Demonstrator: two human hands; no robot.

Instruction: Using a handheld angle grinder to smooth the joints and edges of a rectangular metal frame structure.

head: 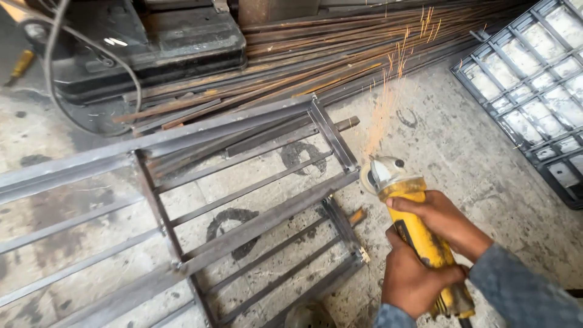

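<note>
A yellow angle grinder is held in both hands at the lower right. My left hand grips the rear of its body, and my right hand wraps the body nearer the head. Its disc touches the right end of a grey steel frame lying flat on the concrete floor. Orange sparks fly up and away from the disc toward the back.
A pile of rusty steel rods and strips lies along the back. A dark machine with a grey cable stands at the back left. A finished metal grille lies at the right.
</note>
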